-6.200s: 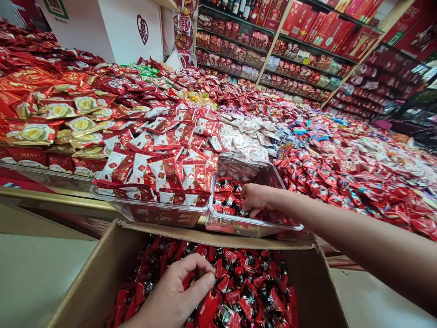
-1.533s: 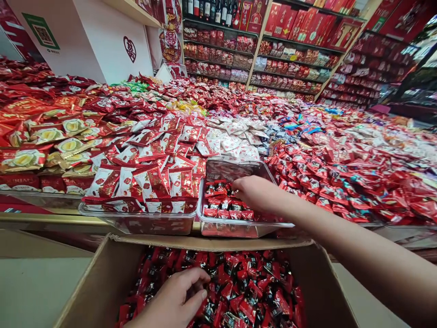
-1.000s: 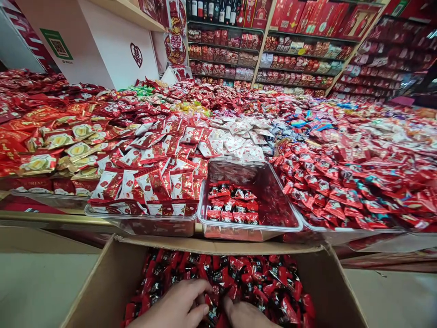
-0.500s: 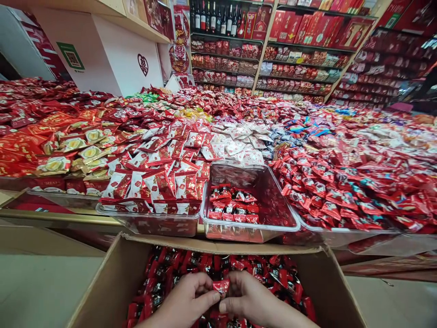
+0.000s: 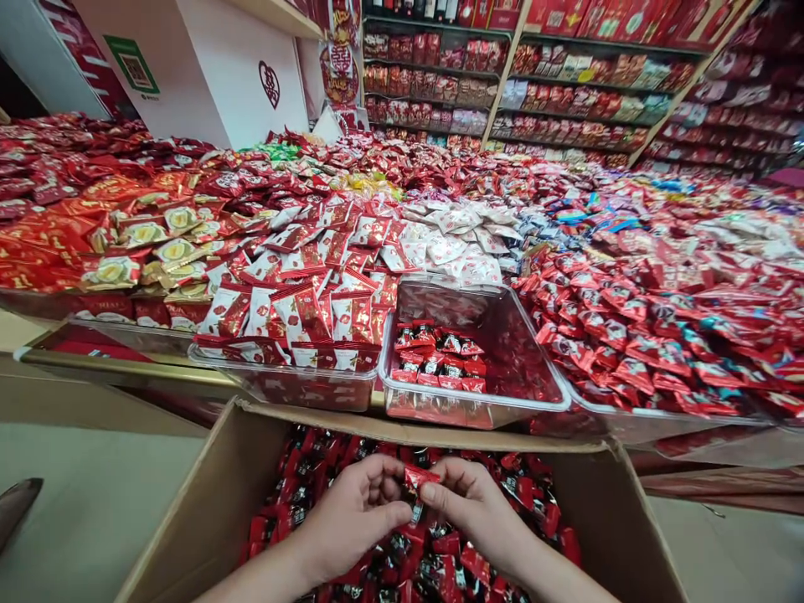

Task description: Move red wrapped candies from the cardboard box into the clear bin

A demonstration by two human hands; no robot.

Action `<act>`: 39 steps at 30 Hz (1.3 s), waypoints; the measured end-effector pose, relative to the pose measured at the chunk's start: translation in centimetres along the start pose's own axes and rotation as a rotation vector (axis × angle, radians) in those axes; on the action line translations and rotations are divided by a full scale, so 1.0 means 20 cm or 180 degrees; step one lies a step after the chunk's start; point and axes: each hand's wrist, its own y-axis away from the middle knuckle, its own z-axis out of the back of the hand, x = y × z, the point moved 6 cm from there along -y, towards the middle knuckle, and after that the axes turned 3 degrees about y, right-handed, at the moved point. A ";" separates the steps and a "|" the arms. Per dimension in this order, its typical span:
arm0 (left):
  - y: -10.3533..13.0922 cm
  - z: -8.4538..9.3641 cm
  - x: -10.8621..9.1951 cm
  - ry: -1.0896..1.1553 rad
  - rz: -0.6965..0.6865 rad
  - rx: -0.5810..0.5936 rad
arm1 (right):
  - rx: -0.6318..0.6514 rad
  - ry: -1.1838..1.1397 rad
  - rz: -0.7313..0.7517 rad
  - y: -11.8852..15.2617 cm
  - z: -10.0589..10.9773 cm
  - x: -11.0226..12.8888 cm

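Note:
A red wrapped candy (image 5: 420, 478) is pinched between the thumb and fingers of my right hand (image 5: 468, 502), over the open cardboard box. My left hand (image 5: 368, 507) is close on the other side of it, fingers curled and thumb held apart. Its fingertips are near the wrapper's left end; I cannot tell whether they touch. Under both hands the cardboard box (image 5: 194, 494) holds many loose red-and-black wrapped candies (image 5: 402, 553). Just beyond the box stands a clear plastic bin (image 5: 477, 412) with rows of similar red candies (image 5: 440, 364) at its left side.
To the bin's left is another clear bin of red-and-white packets (image 5: 301, 322). A heap of red twist-wrapped candies (image 5: 628, 335) lies to its right, white packets (image 5: 465, 243) behind. Shelves (image 5: 433, 84) line the back wall. A white column (image 5: 232, 67) rises at left.
The view has tilted down. My left thumb has come away from the candy, while my right hand keeps its pinch on it.

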 end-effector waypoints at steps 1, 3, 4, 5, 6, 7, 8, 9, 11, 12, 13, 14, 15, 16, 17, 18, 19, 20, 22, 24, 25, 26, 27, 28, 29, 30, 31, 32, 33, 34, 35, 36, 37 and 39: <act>0.01 -0.01 -0.01 0.0034 -0.0022 0.0017 | -0.0039 0.0010 0.0063 0.00 0.00 0.01; 0.02 -0.02 -0.04 0.0103 -0.0037 0.0119 | -0.0083 0.0134 0.0231 0.02 0.01 0.04; 0.03 -0.02 -0.05 0.0125 -0.0033 0.0178 | -0.0040 0.0183 0.0290 0.02 0.01 0.05; 0.03 -0.02 -0.06 0.0157 -0.0044 0.0215 | 0.0059 0.0199 0.0322 0.03 0.00 0.06; 0.04 -0.02 -0.07 0.0204 -0.0076 0.0216 | 0.0183 0.0193 0.0346 0.04 -0.01 0.07; 0.05 -0.01 -0.08 0.0273 -0.0132 0.0193 | 0.0299 0.0178 0.0364 0.05 -0.03 0.07; 0.05 -0.01 -0.09 0.0370 -0.0189 0.0186 | 0.0367 0.0149 0.0375 0.05 -0.04 0.08; 0.05 0.00 -0.10 0.0468 -0.0235 0.0202 | 0.0349 0.0126 0.0386 0.06 -0.04 0.09; 0.05 -0.01 -0.11 0.0549 -0.0256 0.0257 | 0.0143 0.0126 0.0415 0.06 -0.04 0.11; 0.05 -0.01 -0.11 0.0541 -0.0239 0.0262 | 0.0047 0.0115 0.0397 0.06 -0.04 0.12; 0.05 -0.02 -0.12 0.0520 -0.0224 0.0230 | -0.0006 0.0102 0.0348 0.06 -0.04 0.13; 0.04 -0.01 -0.12 0.0501 -0.0215 0.0172 | -0.0033 0.0088 0.0287 0.06 -0.04 0.14; 0.04 -0.01 -0.12 0.0480 -0.0207 0.0108 | -0.0031 0.0068 0.0222 0.05 -0.04 0.14; 0.03 -0.01 -0.12 0.0464 -0.0189 0.0060 | -0.0018 0.0018 0.0162 0.05 -0.04 0.14; 0.03 -0.01 -0.12 0.0449 -0.0168 0.0025 | -0.0017 -0.0059 0.0118 0.04 -0.04 0.13; 0.03 -0.02 -0.12 0.0429 -0.0146 0.0002 | -0.0022 -0.0148 0.0089 0.04 -0.04 0.13; 0.03 -0.02 -0.11 0.0418 -0.0126 -0.0013 | -0.0021 -0.0238 0.0073 0.04 -0.04 0.12; 0.03 -0.02 -0.11 0.0429 -0.0106 -0.0005 | -0.0013 -0.0305 0.0063 0.04 -0.04 0.11; 0.03 -0.02 -0.10 0.0494 -0.0088 0.0057 | -0.0039 -0.0281 0.0052 0.04 -0.03 0.09; 0.04 -0.02 -0.09 0.0582 -0.0082 0.0076 | -0.0225 0.0107 0.0174 0.04 -0.01 0.09; 0.04 -0.02 -0.08 0.0661 -0.0040 0.0085 | -0.0372 0.0471 0.0334 0.05 0.00 0.10; 0.04 -0.02 -0.07 0.0809 0.0031 0.0115 | -0.0517 0.0918 0.0570 0.05 0.01 0.12; 0.04 -0.03 -0.06 0.1053 0.0133 0.0185 | -0.0626 0.1395 0.0879 0.07 0.01 0.15; 0.05 -0.04 -0.06 0.1386 0.0260 0.0303 | -0.0655 0.1840 0.1237 0.08 0.00 0.18; 0.05 -0.06 -0.06 0.1764 0.0392 0.0433 | -0.0585 0.2212 0.1610 0.10 -0.02 0.21; 0.06 -0.08 -0.07 0.2127 0.0502 0.0548 | -0.0433 0.2487 0.1956 0.12 -0.05 0.23; 0.07 -0.09 -0.08 0.2437 0.0590 0.0632 | -0.0261 0.2656 0.2241 0.14 -0.08 0.24; 0.07 -0.09 -0.09 0.2667 0.0659 0.0668 | -0.0120 0.2748 0.2439 0.16 -0.10 0.25; 0.08 -0.09 -0.09 0.2818 0.0711 0.0664 | -0.0048 0.2790 0.2539 0.17 -0.10 0.26; 0.08 -0.09 -0.10 0.2918 0.0753 0.0643 | -0.0051 0.2811 0.2554 0.17 -0.10 0.26; 0.08 -0.08 -0.10 0.2993 0.0791 0.0631 | -0.0125 0.2821 0.2509 0.17 -0.09 0.27; 0.09 -0.08 -0.10 0.3043 0.0815 0.0618 | -0.0220 0.2828 0.2437 0.17 -0.08 0.27; 0.09 -0.07 -0.09 0.3042 0.0835 0.0596 | -0.0271 0.2854 0.2361 0.17 -0.08 0.27; 0.09 -0.07 -0.08 0.2869 0.0883 0.0563 | -0.0238 0.2956 0.2241 0.16 -0.08 0.27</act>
